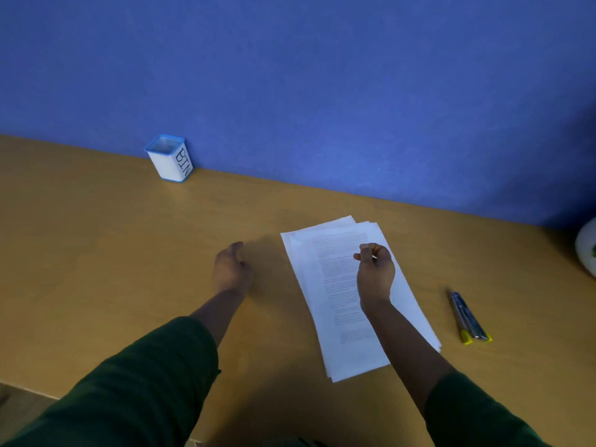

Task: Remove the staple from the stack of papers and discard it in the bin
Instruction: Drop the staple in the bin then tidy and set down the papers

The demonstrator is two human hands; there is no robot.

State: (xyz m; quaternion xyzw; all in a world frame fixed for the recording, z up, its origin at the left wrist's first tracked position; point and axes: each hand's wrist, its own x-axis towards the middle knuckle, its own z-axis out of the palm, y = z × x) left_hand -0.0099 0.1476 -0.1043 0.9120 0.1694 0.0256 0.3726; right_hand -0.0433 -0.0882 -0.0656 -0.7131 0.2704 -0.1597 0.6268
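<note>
A stack of white printed papers (342,346) lies slightly fanned on the wooden desk, right of centre. My right hand (375,274) hovers over the upper part of the stack, thumb and fingertips pinched together. Anything between them is too small to see, and no staple shows on the papers. My left hand (232,269) is just left of the stack, low over the desk, fingers loosely apart and holding nothing. The small white bin (169,162), blue-rimmed and labelled "BIN", stands at the back left against the wall.
A slim metal tool with yellow tips (469,317) lies on the desk (96,253) right of the papers. A white rounded object (587,246) sits at the right edge. A blue wall (322,91) borders the desk's far side. The desk's near-left corner shows at bottom left.
</note>
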